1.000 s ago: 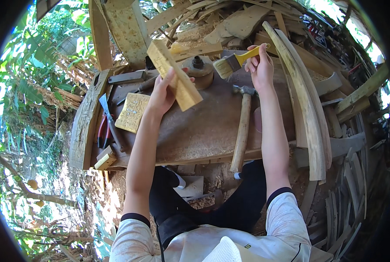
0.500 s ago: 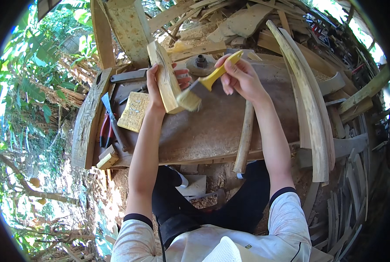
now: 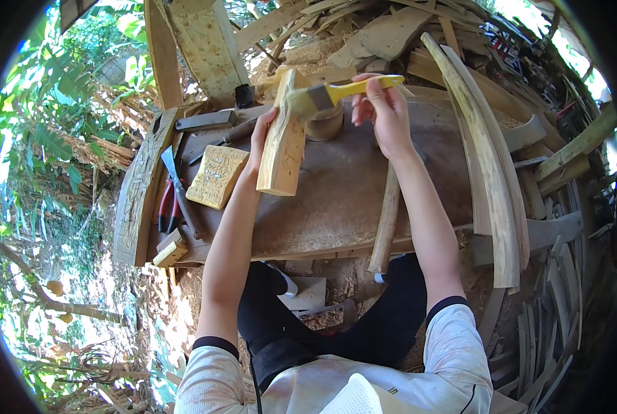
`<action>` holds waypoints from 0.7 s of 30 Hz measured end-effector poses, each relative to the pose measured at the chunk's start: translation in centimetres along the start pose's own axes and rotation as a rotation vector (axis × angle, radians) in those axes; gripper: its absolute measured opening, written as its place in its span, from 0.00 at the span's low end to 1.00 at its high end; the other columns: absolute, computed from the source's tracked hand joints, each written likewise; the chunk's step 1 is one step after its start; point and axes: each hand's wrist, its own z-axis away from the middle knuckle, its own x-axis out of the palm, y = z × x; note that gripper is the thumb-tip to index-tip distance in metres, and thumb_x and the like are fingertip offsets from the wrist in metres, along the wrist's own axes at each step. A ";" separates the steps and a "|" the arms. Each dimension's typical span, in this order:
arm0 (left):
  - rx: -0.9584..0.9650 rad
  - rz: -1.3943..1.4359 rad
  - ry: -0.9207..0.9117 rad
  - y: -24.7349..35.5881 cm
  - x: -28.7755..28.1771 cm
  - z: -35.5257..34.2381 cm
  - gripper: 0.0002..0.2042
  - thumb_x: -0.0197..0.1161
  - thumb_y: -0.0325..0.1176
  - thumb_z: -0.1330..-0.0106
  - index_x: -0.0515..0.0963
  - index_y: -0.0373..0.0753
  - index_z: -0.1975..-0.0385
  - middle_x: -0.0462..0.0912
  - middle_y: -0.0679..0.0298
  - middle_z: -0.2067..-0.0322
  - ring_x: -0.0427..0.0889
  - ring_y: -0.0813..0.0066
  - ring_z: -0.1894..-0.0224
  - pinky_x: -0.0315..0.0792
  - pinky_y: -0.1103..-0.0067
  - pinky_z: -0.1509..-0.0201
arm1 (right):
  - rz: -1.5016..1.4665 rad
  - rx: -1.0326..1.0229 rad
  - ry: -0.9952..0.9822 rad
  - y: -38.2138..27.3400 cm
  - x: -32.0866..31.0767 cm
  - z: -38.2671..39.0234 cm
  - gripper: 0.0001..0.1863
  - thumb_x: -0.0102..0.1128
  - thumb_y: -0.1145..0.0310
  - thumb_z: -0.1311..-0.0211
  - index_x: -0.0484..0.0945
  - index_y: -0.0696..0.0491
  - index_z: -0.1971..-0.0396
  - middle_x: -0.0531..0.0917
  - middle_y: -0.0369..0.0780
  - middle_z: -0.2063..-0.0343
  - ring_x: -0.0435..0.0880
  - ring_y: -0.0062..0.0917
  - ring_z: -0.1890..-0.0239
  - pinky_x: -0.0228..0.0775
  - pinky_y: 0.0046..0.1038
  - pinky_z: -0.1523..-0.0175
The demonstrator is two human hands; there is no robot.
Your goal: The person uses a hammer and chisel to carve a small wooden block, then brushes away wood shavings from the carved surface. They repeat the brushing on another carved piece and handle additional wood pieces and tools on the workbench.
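Your left hand (image 3: 261, 138) gripped a pale wooden block (image 3: 283, 141) upright above the brown workbench (image 3: 336, 200), while your right hand (image 3: 384, 114) pinched a yellow-handled brush (image 3: 322, 96), its bristles against the block's upper end. A small round cup (image 3: 324, 124) stood just behind the block, contents hidden. A carved yellowish slab (image 3: 217, 176) lay at left; a hammer handle (image 3: 386, 217) overhung the near edge.

Light: bright daylight, strongest from 1 o'clock | Glare: sky and foliage washed out at 1 and 9 o'clock | Shadows: soft, worktop (image 3: 350, 200) evenly lit under shade | Distortion: fisheye, planks bend at 3 o'clock, black rim all round | Focus: centre sharp, edges slightly soft
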 end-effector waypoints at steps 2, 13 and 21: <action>-0.006 0.055 0.018 -0.2 0.3 -0.3 0.33 0.53 0.64 0.35 0.75 0.35 0.49 0.82 0.53 0.69 0.82 0.61 0.77 0.79 0.69 0.75 | -0.042 0.033 -0.103 -0.3 -1.0 -0.1 0.19 0.53 0.54 0.23 0.79 0.56 0.51 0.81 0.36 0.74 0.79 0.17 0.78 0.73 0.19 0.72; -0.044 -0.063 -0.029 -0.9 0.7 -0.4 0.38 0.52 0.66 0.36 0.73 0.31 0.46 0.80 0.52 0.70 0.81 0.62 0.77 0.77 0.71 0.76 | -0.079 0.082 -0.127 -0.3 -2.9 -0.5 0.19 0.52 0.54 0.23 0.79 0.56 0.53 0.81 0.37 0.75 0.82 0.18 0.79 0.72 0.18 0.75; 0.010 0.016 -0.089 -0.5 0.0 -0.7 0.37 0.51 0.65 0.35 0.72 0.30 0.46 0.79 0.53 0.71 0.81 0.63 0.78 0.76 0.72 0.77 | -0.034 0.023 -0.030 0.1 -2.2 -0.4 0.21 0.52 0.52 0.23 0.80 0.57 0.53 0.81 0.37 0.75 0.82 0.21 0.79 0.74 0.21 0.73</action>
